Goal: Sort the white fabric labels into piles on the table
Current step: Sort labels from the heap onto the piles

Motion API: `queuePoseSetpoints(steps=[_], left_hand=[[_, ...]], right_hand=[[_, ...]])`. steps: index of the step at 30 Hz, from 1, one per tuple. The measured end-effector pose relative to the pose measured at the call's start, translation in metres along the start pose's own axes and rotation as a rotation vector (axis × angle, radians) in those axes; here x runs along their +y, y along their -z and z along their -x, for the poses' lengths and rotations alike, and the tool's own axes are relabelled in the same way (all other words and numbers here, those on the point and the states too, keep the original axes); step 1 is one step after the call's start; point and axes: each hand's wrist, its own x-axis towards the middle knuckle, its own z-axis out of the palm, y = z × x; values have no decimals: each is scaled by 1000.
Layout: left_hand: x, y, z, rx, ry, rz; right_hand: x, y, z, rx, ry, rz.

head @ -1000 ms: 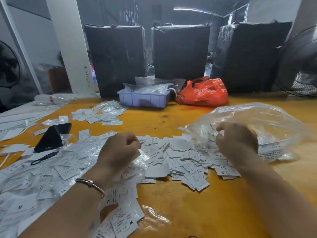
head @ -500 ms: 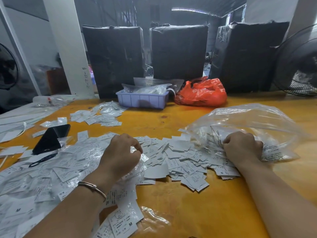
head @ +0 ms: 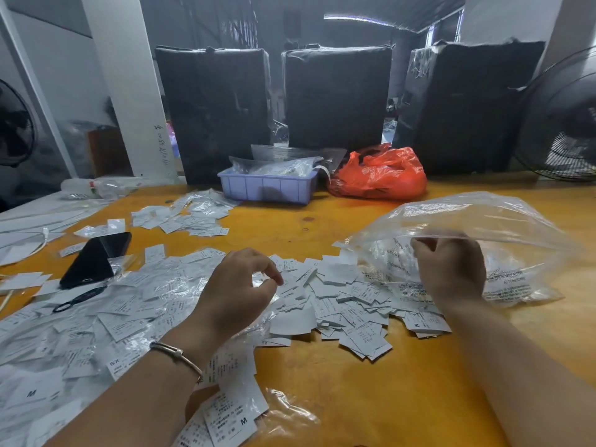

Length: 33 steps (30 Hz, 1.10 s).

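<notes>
Two hands work over a yellow desk (head: 338, 398) strewn with white fabric labels (head: 348, 304). We see the left hand (head: 235, 291), with a thin bracelet (head: 175, 354) on its wrist, held over the central heap with its fingers curled and thumb meeting forefinger; whether a label lies between them we cannot tell. The right hand (head: 451, 269) grips the edge of a clear plastic bag (head: 483, 227), which stands puffed open on the desk at right with printed text on its lower side. The labels lie in one loose heap between the two hands, spreading left beneath crinkled clear film; sizes M, XS and XL are legible on some. A smaller pile of labels (head: 183, 216) sits farther back on the left. Beside it a black phone (head: 93, 258) lies on the desk, with a black loop-shaped tool (head: 79, 298) just in front of it. At the far edge we note a lilac plastic tray (head: 267, 188) holding clear bags, an orange plastic bag (head: 377, 175) just beside it, and three black-wrapped bales (head: 335, 98) standing behind. A fan (head: 564, 124) stands at far right.
</notes>
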Motion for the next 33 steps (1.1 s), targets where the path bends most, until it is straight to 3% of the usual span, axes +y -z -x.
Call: queuePoseSetpoints(steps=[5, 8, 12, 17, 21, 26, 30, 33], left_hand=[[0, -4, 1, -27, -69, 36], [4, -7, 2, -125, -71, 177], [14, -9, 6, -251, -69, 296], [15, -4, 5, -205, -47, 449], [12, -2, 3, -58, 55, 435], [3, 0, 0, 106, 176, 463], [4, -1, -1, 115, 183, 451], [5, -1, 0, 100, 207, 457]], right_hand=[[-31, 2, 26, -388, 114, -356], [-52, 4, 45, -595, 130, -596], [-65, 5, 61, -697, 175, -719], [-65, 6, 63, -713, 167, -791], [-62, 3, 61, -725, 184, -682], [-59, -5, 69, -935, 529, -322], [-58, -13, 71, -854, 713, -191], [-59, -15, 71, -815, 709, -227]])
